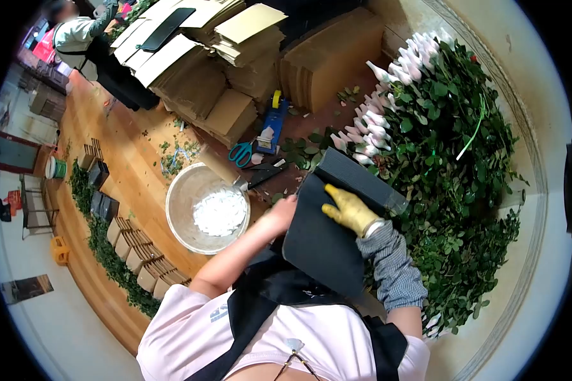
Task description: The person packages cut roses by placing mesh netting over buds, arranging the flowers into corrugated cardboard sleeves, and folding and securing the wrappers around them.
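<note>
My right grip [354,213] lies spread on the black sheet [321,235], likely light, springy (edges hold best); left grip [281,215], can't tell.

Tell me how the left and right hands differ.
The left hand is bare; the right hand wears a yellow glove. The left forearm is uncovered, the right forearm sleeved. The left hand is at the edge of the dark board, the right hand over its face. Both are at that board.
</note>
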Tool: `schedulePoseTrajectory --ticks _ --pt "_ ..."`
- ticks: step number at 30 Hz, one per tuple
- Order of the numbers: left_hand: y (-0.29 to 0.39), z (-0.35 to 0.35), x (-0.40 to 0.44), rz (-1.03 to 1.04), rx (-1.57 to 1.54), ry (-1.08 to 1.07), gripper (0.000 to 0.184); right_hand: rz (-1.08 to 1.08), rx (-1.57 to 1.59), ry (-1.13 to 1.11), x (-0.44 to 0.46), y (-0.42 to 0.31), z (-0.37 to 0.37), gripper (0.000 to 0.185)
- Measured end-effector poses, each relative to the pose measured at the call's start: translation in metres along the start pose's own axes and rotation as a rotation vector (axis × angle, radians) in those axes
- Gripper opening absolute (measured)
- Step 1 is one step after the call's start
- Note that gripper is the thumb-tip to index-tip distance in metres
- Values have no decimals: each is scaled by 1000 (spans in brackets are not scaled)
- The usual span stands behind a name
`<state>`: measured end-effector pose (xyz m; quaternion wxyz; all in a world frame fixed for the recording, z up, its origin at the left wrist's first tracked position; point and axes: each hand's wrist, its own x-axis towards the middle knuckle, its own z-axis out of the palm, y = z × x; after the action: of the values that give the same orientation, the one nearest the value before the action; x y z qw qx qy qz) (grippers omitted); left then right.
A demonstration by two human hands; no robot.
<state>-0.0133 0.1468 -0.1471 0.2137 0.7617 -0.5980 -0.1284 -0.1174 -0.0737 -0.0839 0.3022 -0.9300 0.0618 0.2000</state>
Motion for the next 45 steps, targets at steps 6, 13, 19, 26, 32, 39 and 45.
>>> schedulePoseTrajectory --ticks 6,13,19,26,32,39,45 --pt "-81 -158 4 -669 144 95 33 170 -524 76 -9 -18 63 87" --pt "-210 -98 38 -653 587 484 44 196 -497 49 -12 -23 60 89" --pt "-184 -105 43 -678 705 404 38 196 -464 86 -13 -24 59 88" --pt "-149 -139 -14 -646 -234 354 18 183 -374 177 -20 -23 63 87" --pt "-30 -26 36 -699 -1287 -535 24 198 -438 204 -7 1 92 63" --pt "-18 20 47 -297 -433 -70 39 247 -313 597 -27 -2 77 30" --pt "0 -10 61 -157 197 -160 39 247 -341 210 -15 -19 75 98"
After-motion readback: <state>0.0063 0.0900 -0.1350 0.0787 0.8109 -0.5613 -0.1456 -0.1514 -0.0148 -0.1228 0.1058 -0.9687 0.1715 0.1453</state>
